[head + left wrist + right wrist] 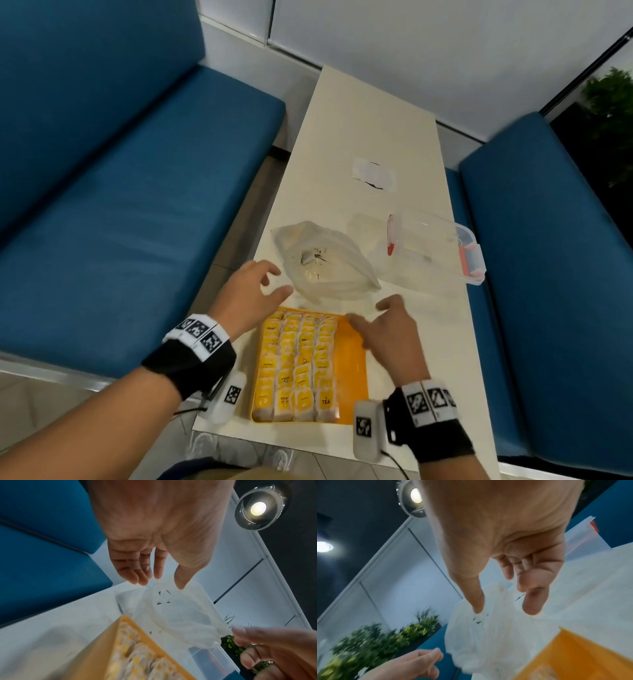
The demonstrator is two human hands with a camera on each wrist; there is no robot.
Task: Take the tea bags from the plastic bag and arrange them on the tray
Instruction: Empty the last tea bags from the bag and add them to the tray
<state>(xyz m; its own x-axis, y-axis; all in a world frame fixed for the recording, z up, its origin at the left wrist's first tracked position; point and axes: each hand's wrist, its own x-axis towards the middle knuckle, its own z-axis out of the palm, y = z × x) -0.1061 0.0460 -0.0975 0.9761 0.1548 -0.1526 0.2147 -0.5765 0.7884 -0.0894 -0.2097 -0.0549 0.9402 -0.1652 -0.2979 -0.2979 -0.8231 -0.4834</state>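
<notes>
An orange tray point(352, 363) lies at the near end of the narrow table, several rows of yellow-labelled tea bags point(298, 363) filling its left part; its right strip is bare. Just beyond it lies a crumpled clear plastic bag point(325, 263), seemingly without tea bags. My left hand point(253, 291) hovers at the bag's near-left edge, fingers relaxed, holding nothing. My right hand point(383, 325) hovers over the tray's far right corner, fingers spread, also holding nothing. The left wrist view shows the left hand point(154, 566) above the bag point(175, 615); the right wrist view shows the right hand point(508, 588) above the bag point(496, 635).
A clear lidded container point(435, 248) with red clips stands right of the bag. A white patch with a dark mark point(374, 174) sits farther along the table point(370, 113). Blue benches point(120, 205) flank both sides.
</notes>
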